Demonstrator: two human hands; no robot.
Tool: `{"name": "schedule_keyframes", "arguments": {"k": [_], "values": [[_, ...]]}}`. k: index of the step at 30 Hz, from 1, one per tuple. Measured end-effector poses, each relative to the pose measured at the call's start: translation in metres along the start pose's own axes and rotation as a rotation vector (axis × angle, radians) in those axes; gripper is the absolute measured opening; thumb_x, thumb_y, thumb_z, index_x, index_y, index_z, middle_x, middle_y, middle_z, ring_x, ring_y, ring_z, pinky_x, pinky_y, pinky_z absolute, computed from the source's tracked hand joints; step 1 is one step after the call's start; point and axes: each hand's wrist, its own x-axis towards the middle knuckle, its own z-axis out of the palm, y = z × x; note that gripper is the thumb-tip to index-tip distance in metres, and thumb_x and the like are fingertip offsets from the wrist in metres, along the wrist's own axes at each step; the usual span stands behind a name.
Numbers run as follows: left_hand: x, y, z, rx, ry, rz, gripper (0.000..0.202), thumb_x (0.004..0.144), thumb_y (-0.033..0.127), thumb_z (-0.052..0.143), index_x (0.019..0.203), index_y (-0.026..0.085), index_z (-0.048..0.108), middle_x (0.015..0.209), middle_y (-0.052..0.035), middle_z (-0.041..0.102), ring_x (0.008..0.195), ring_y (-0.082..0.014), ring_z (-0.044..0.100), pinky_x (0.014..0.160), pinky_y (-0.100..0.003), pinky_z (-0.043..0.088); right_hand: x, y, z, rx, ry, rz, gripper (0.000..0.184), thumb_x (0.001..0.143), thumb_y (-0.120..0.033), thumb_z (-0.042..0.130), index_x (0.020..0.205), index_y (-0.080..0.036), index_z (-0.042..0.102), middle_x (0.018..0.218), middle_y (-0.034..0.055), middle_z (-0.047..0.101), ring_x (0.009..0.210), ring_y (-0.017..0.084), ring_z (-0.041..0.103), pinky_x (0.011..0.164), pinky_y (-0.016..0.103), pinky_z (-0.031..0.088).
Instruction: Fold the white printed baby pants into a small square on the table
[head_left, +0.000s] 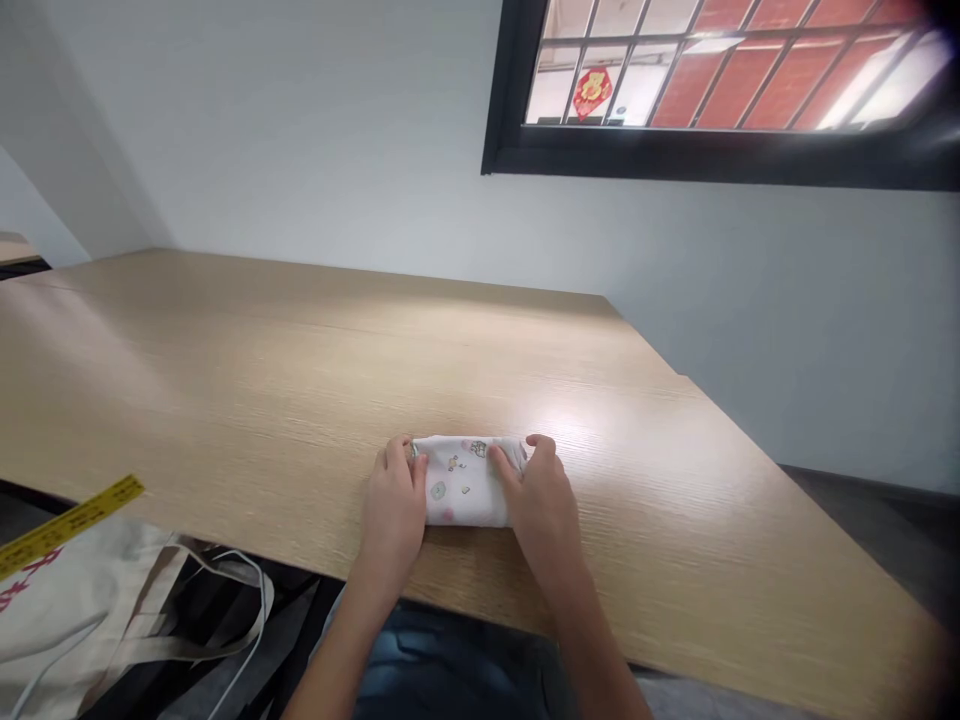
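A white cloth (pixel 466 485) with small printed pictures, folded into a compact rectangle, lies near the front edge of the wooden table (pixel 300 380). At its left end, my left hand (pixel 397 500) grips it with the thumb on top and the fingers around the side. My right hand (pixel 541 500) holds the opposite end, thumb pressed on the upper face and fingers curled over the far corner. The cloth's underside is hidden.
Below the table's left front edge sits a cream canvas bag (pixel 105 600) with a pale cord (pixel 262 600). A yellow strip (pixel 75 522) with dark markings sticks up over it. Behind the table is a white wall (pixel 300 130) with a dark-framed window (pixel 675 158).
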Motion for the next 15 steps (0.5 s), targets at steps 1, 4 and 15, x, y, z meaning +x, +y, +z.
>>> {"name": "schedule_keyframes", "arguments": {"k": [1, 4, 15], "values": [[-0.001, -0.001, 0.000, 0.011, 0.010, 0.016, 0.027, 0.088, 0.022, 0.041, 0.112, 0.011, 0.048, 0.102, -0.0108, 0.054, 0.095, -0.0216, 0.053, 0.079, -0.032, 0.042, -0.001, 0.001, 0.002, -0.069, 0.035, -0.030, 0.039, 0.088, -0.040, 0.045, 0.114, -0.011, 0.044, 0.100, 0.0132, 0.054, 0.083, 0.024, 0.057, 0.062, 0.028, 0.041], [-0.004, -0.001, -0.002, 0.089, -0.014, 0.070, 0.034, 0.090, 0.022, 0.037, 0.122, 0.019, 0.048, 0.100, -0.0084, 0.048, 0.086, -0.0193, 0.055, 0.075, -0.032, 0.045, -0.005, 0.002, 0.007, -0.296, 0.115, -0.139, 0.039, 0.089, -0.037, 0.043, 0.122, -0.015, 0.046, 0.106, 0.0150, 0.049, 0.088, 0.027, 0.055, 0.066, 0.033, 0.043], [-0.003, -0.006, 0.001, 0.319, 0.023, 0.179, 0.038, 0.090, 0.021, 0.035, 0.126, 0.018, 0.049, 0.105, -0.0124, 0.049, 0.089, -0.0206, 0.055, 0.076, -0.032, 0.045, -0.002, 0.015, 0.010, -0.316, 0.190, -0.305, 0.041, 0.091, -0.027, 0.036, 0.129, -0.019, 0.047, 0.121, 0.0195, 0.047, 0.102, 0.035, 0.047, 0.072, 0.047, 0.047]]}}
